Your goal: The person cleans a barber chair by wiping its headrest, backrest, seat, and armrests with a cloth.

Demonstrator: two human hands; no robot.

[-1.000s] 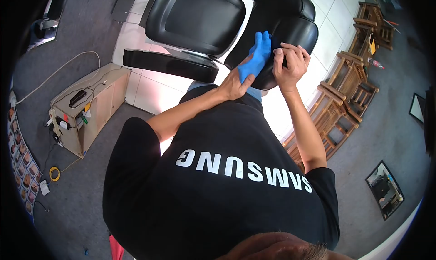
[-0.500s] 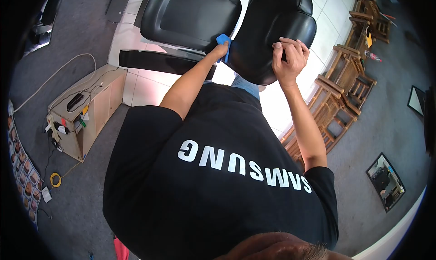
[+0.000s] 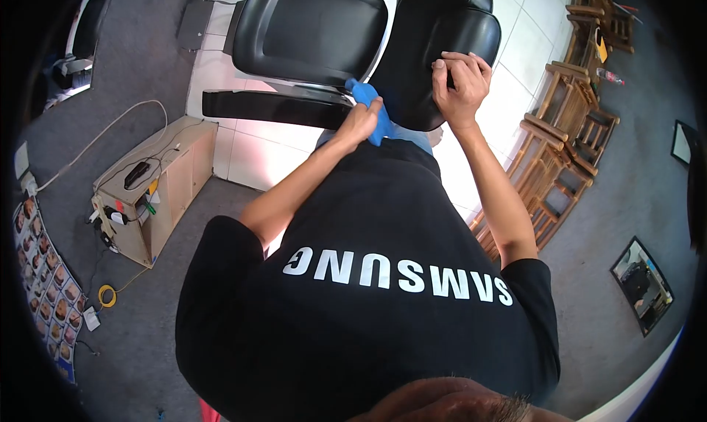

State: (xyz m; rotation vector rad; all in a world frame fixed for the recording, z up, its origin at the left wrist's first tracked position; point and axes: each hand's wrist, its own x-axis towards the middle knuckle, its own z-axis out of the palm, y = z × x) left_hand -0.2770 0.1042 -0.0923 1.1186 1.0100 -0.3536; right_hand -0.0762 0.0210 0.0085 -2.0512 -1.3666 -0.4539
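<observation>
Beside the black padded chair (image 3: 313, 24), the blue cloth (image 3: 377, 124) slants lengthwise past the left hand (image 3: 359, 124), clamped in its grip; the right hand (image 3: 464, 94), farther off, curls over the chair, its hold unclear.

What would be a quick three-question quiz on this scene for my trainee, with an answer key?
1. Choose one. The left hand holds: (a) a crumpled blue cloth; (b) a clear plastic bottle; (c) a coiled yellow cable.
2. True or false: both hands grip the cloth.
3. Fill the gap: the white lettering on the black fabric shirt spells ...

Key:
1: a.
2: False; the right hand, its fingers bent, is apart from the cloth.
3: SAMSUNG, upside down in this view.
</observation>
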